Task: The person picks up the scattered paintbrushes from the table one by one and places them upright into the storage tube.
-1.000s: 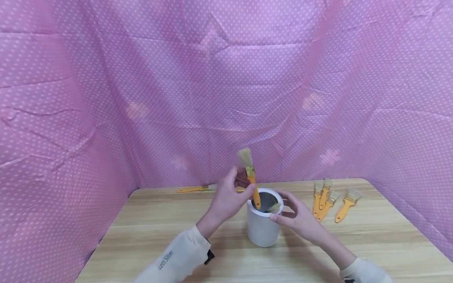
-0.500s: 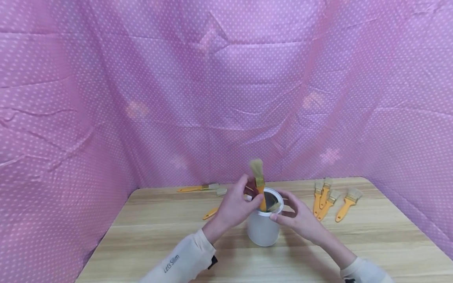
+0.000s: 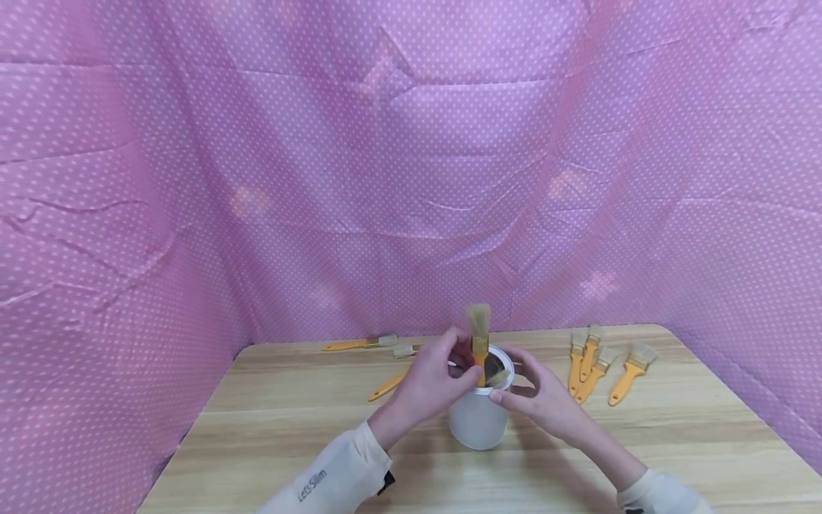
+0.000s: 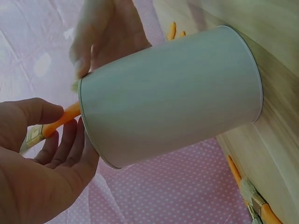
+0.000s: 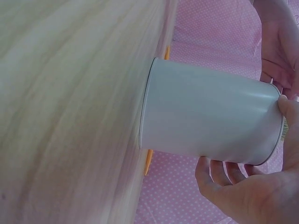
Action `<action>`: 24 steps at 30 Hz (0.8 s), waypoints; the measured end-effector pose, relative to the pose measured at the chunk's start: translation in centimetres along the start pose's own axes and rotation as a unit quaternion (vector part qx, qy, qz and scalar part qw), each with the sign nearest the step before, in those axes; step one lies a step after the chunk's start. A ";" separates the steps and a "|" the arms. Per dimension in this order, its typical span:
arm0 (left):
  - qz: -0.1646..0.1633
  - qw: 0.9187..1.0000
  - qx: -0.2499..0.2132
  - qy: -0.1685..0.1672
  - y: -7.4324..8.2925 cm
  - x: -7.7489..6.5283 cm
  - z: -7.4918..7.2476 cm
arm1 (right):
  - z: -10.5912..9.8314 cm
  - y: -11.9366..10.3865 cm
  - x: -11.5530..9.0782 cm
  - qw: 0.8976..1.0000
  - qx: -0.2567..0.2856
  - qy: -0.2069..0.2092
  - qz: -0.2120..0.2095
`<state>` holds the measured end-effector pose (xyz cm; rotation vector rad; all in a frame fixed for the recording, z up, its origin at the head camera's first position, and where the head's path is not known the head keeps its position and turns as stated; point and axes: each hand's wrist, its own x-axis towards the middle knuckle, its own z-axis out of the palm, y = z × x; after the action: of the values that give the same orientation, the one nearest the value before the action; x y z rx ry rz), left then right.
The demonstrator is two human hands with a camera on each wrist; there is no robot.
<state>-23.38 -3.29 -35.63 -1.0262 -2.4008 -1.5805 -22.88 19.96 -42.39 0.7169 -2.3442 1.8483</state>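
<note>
A white can (image 3: 478, 421) stands upright on the table, its open top toward the head camera. My left hand (image 3: 432, 375) pinches a paintbrush (image 3: 479, 335) by its orange handle, bristles up. The lower end of that handle dips inside the can's rim, as the left wrist view shows with the orange handle (image 4: 65, 119) between thumb and fingers. My right hand (image 3: 546, 400) holds the can's right side near the rim, thumb in front and fingers behind. Bristles of another brush (image 3: 497, 377) show inside the can at the right of the opening.
Several paintbrushes (image 3: 589, 364) lie grouped on the wooden table (image 3: 289, 428) to the right of the can. At the back left lie a brush (image 3: 349, 345) and others partly behind my left hand. Pink dotted cloth (image 3: 411, 178) surrounds the table.
My left hand has moved right and down, bringing the brush over the can's opening and lowering its handle into it. The brush now stands more upright. My right hand stays on the can.
</note>
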 end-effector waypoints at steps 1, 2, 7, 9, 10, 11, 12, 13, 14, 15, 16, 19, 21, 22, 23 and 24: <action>-0.002 1.000 0.000 -0.001 0.0 0.0 0.0 | 0.0 0.0 0.0 1.000 -0.001 0.000 -0.001; -0.005 1.000 0.002 -0.001 -0.1 -0.1 0.0 | 0.0 0.0 0.0 1.000 -0.001 0.000 -0.001; -0.006 0.999 0.037 -0.002 -0.4 -0.4 -0.2 | 0.0 0.1 -0.1 1.000 0.003 -0.003 0.004; -0.001 0.999 0.047 0.001 -0.6 -0.6 -0.4 | 0.0 0.2 -0.1 1.000 0.009 -0.003 0.010; 0.001 0.999 0.050 0.003 -0.6 -0.7 -0.6 | 0.0 0.2 -0.2 1.000 0.011 -0.002 0.014; 0.000 0.999 0.052 0.005 -0.7 -0.8 -0.8 | 0.0 0.2 -0.2 1.000 0.013 0.000 0.018; -0.002 0.999 0.050 0.007 -0.8 -1.0 -0.9 | 0.0 0.2 -0.2 1.000 0.014 0.001 0.022; -0.004 0.999 0.047 0.009 -0.9 -1.1 -1.1 | 0.0 0.2 -0.3 1.000 0.012 0.004 0.025; -0.009 0.999 0.045 0.012 -1.0 -1.2 -1.3 | 0.0 0.1 -0.3 1.000 0.011 0.006 0.029; -0.016 0.999 0.043 0.015 -1.2 -1.4 -1.5 | 0.0 0.1 -0.3 0.999 0.008 0.007 0.031; -0.021 0.999 0.043 0.018 -1.3 -1.5 -1.7 | 0.0 0.1 -0.3 0.999 0.005 0.008 0.032; -0.041 0.998 0.036 0.028 -2.0 -1.8 -2.4 | 0.0 0.0 -0.2 0.999 -0.008 0.011 0.031; -0.050 0.997 0.037 0.036 -2.5 -2.0 -2.8 | 0.1 -0.1 -0.2 0.999 -0.012 0.012 0.031; -0.052 0.997 0.035 0.040 -2.9 -2.0 -3.0 | 0.1 -0.2 -0.2 0.999 -0.013 0.012 0.031; -0.053 0.997 0.036 0.045 -3.3 -2.0 -3.2 | 0.1 -0.2 -0.2 0.999 -0.014 0.013 0.031; -0.052 0.997 0.038 0.050 -3.8 -1.9 -3.3 | 0.1 -0.2 -0.2 0.999 -0.014 0.013 0.030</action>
<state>-24.97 -7.93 -37.84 -0.8016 -2.4632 -1.5190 -22.56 19.89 -42.33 0.6224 -2.3968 1.8334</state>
